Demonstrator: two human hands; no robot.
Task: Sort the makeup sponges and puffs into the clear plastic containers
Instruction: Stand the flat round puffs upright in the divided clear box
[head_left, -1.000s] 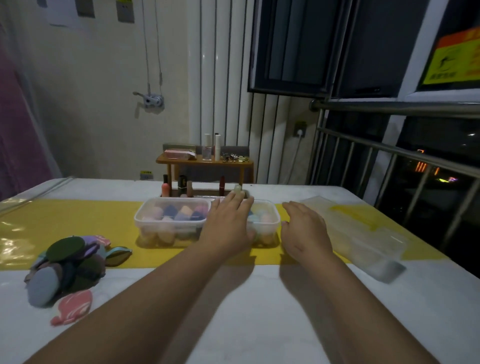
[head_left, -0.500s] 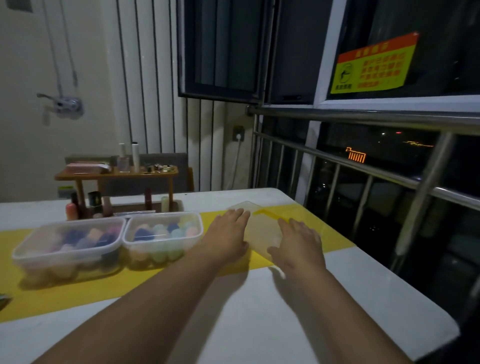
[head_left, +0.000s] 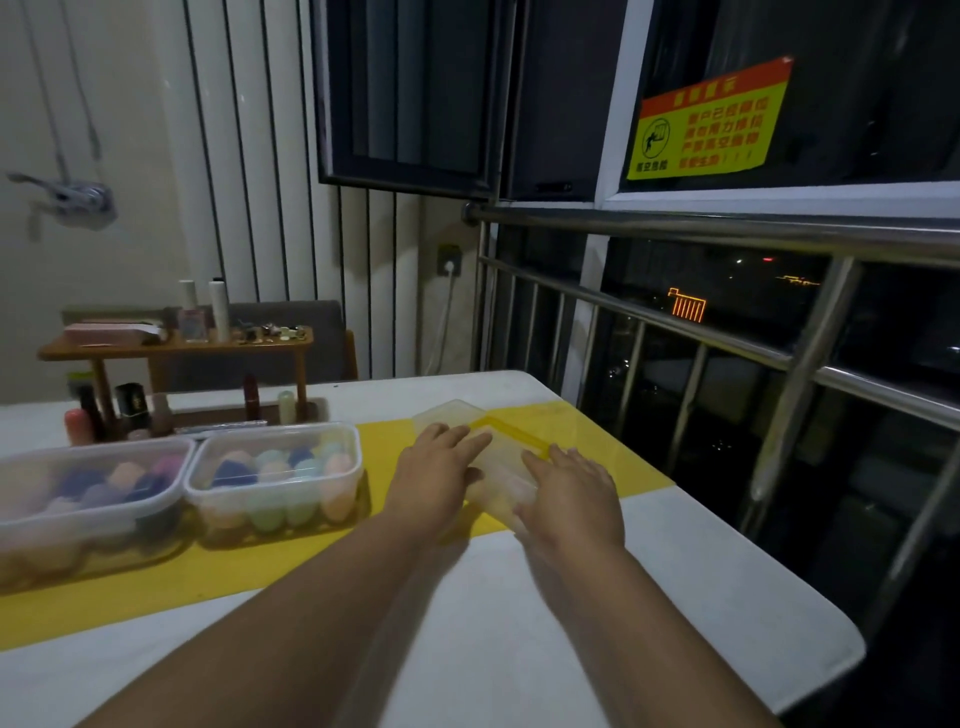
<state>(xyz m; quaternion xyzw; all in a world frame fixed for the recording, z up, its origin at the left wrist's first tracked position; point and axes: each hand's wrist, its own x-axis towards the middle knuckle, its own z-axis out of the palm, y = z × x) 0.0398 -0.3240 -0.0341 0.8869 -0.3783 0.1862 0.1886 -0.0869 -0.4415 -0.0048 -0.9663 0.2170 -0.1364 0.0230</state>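
Observation:
Two clear plastic containers stand side by side on the yellow runner (head_left: 389, 441): the left container (head_left: 88, 499) holds dark and pink sponges, the right container (head_left: 275, 473) holds pastel sponges. To their right lie clear plastic lids (head_left: 504, 467), stacked, with one corner sticking out behind. My left hand (head_left: 441, 473) rests with straight fingers on the left edge of the top lid. My right hand (head_left: 571, 488) lies on its right edge, fingers slightly bent over the rim. Whether the lid is lifted off the table I cannot tell.
A small wooden shelf (head_left: 176, 345) with bottles and lipsticks stands at the back of the white table (head_left: 675, 597). A steel railing (head_left: 727, 332) and a dark window run close along the table's right side. The table's right corner ends near the railing.
My view has swung right, away from the puffs at the left. My left hand left the right container and both hands moved onto the clear lids.

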